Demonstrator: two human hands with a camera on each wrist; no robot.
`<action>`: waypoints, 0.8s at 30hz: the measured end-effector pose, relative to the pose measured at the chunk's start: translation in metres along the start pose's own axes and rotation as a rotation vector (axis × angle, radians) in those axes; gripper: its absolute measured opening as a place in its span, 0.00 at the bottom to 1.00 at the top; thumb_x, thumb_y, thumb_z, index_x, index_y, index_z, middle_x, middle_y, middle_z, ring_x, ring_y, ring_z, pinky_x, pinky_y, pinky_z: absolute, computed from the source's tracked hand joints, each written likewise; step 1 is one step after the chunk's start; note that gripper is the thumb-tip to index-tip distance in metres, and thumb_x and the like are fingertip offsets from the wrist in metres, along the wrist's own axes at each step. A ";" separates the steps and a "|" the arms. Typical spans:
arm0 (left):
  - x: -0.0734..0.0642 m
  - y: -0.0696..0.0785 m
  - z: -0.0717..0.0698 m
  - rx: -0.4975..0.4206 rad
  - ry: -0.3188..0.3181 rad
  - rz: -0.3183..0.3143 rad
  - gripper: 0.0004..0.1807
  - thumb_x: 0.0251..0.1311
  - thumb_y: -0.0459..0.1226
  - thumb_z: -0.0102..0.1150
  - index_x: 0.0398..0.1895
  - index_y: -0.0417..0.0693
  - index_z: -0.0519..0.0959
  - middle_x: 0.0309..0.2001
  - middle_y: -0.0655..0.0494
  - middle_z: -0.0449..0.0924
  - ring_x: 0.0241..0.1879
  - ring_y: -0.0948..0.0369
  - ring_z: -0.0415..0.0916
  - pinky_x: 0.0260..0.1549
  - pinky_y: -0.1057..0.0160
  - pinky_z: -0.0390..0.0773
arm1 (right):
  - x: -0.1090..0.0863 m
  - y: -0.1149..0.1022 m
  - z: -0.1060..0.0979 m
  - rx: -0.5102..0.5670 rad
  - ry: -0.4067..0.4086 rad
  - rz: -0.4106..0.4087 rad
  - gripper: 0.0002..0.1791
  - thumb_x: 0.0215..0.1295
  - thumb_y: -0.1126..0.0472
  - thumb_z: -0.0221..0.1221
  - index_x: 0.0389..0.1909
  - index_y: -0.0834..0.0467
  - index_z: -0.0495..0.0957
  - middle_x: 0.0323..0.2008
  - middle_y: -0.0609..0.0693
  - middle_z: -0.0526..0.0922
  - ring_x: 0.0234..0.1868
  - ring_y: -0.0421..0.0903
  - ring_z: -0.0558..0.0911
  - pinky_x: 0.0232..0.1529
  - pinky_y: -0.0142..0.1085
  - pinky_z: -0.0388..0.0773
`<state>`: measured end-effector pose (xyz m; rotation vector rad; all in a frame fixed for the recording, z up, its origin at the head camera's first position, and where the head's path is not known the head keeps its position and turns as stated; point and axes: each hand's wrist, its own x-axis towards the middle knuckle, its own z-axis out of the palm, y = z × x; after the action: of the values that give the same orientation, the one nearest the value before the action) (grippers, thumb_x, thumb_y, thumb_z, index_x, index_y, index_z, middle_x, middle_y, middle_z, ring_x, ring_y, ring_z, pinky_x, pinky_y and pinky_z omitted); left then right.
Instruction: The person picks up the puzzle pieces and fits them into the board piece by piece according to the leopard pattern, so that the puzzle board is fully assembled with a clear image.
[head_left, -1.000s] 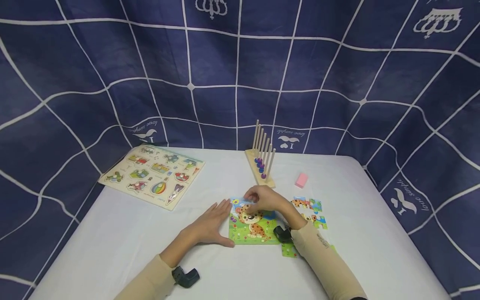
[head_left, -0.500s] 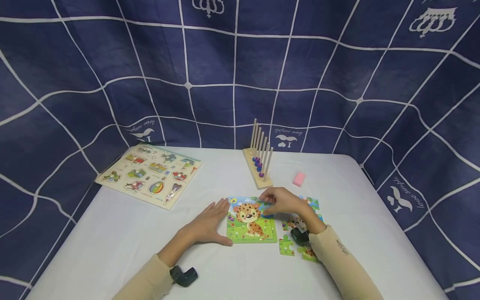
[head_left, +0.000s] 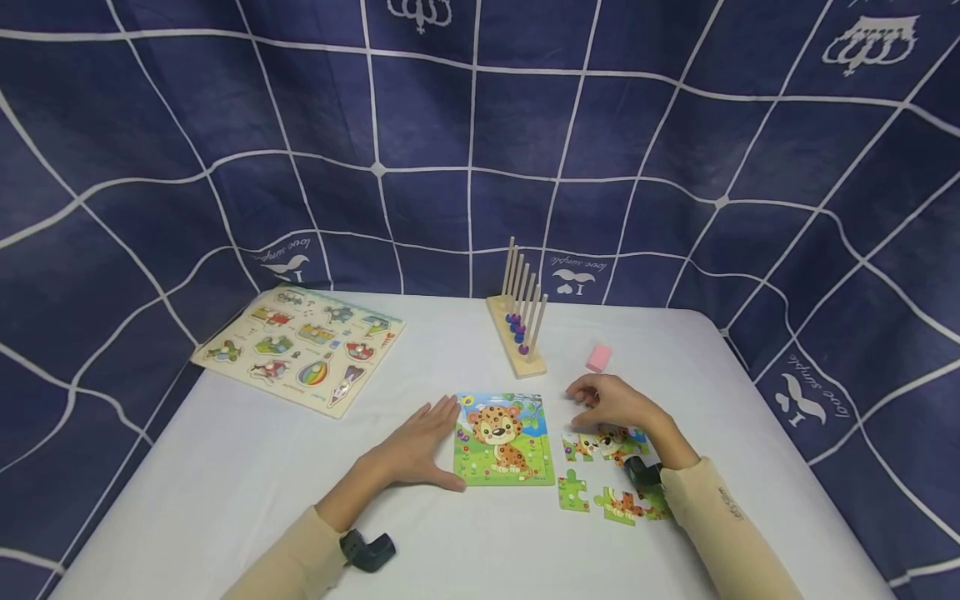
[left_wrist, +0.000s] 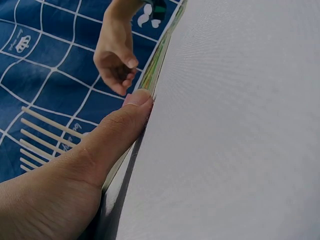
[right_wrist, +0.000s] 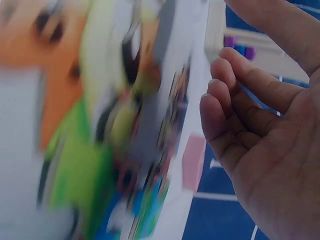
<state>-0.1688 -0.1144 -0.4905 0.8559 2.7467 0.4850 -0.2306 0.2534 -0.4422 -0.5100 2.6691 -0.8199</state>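
A square leopard picture board lies flat on the white table. My left hand rests along its left side with fingers spread; in the left wrist view the thumb lies by the board's edge. Right of the board, loose jigsaw pieces with leopard and grass prints lie in groups, some hidden under my right arm. Over the upper ones hovers my right hand, fingers loosely bent and holding nothing. The right wrist view shows the bent fingers apart from blurred pieces.
A wooden peg stand with blue and purple beads stands behind the board. Near it lies a pink block. A knobbed vehicle puzzle board occupies the back left, and a blue curtain hangs behind the table.
My right hand has moved right, from the leopard board to above the loose pieces, uncovering the board's picture. The left hand has stayed at the board's left side.
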 end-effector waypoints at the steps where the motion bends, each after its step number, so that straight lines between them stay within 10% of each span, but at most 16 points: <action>1: 0.000 0.000 0.000 0.001 -0.001 -0.001 0.72 0.37 0.77 0.59 0.77 0.40 0.47 0.79 0.48 0.41 0.79 0.54 0.38 0.77 0.50 0.43 | -0.001 0.004 -0.002 0.004 0.002 0.013 0.29 0.46 0.55 0.76 0.50 0.60 0.80 0.37 0.49 0.80 0.36 0.44 0.74 0.37 0.32 0.75; 24: 0.000 0.001 0.001 0.019 -0.004 -0.008 0.72 0.36 0.78 0.57 0.77 0.40 0.47 0.79 0.49 0.41 0.79 0.55 0.38 0.77 0.51 0.43 | -0.011 0.050 -0.020 0.022 0.024 0.128 0.32 0.44 0.58 0.76 0.51 0.65 0.77 0.39 0.52 0.77 0.39 0.45 0.72 0.40 0.35 0.73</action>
<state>-0.1685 -0.1136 -0.4909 0.8493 2.7544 0.4563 -0.2401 0.3061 -0.4534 -0.3217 2.6794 -0.8217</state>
